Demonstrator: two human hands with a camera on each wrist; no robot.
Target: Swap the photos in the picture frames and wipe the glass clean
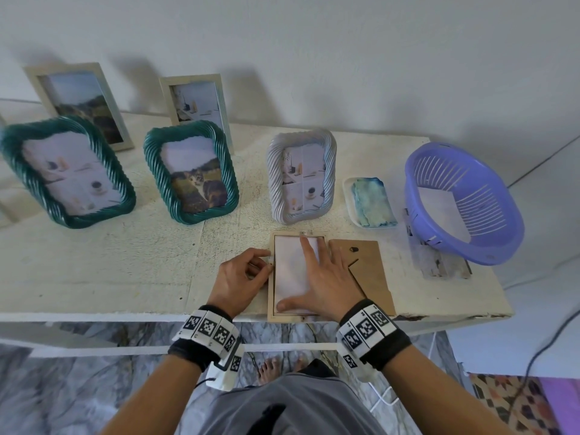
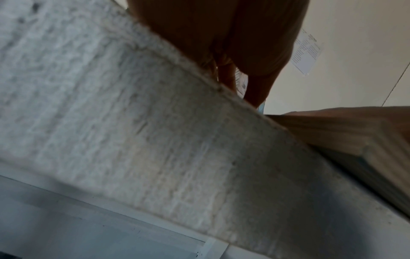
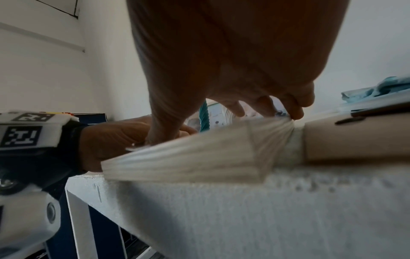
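At the near edge of the worktop (image 1: 125, 265) a wooden frame (image 1: 271, 287) lay face down w/ its back open; a white photo back (image 1: 290, 271) sat inside the recess, and the brown backing board (image 1: 370, 271) lay just beside it on the right, touching the frame's edge; judged step: seating a swapped photo in this frame, backing not yet refitted, glass wipe prob. not done for it.

Right hand (image 1: 326, 277) lay flat on the photo, fingers (image 1: 309, 252) straight and spread wide, thumb reaching to the near left corner, pressing the sheet down; wrist hung past the worktop edge. Left hand (image 1: 241, 277) sat at the frame's left rail, fingers curled, tips pinching at the rail or a small tab there; can't tell which, too small.

Next move, as a guess: keep the sheet square in the recess, then lift the board over it and lock the tabs; needs 1 hand steadying the frame, since it overhung the edge slightly.

5 other frames stood behind; the cloth (image 1: 372, 199) on its dish and the purple basket (image 1: 464, 202) sat to the right, well apart from both hands.
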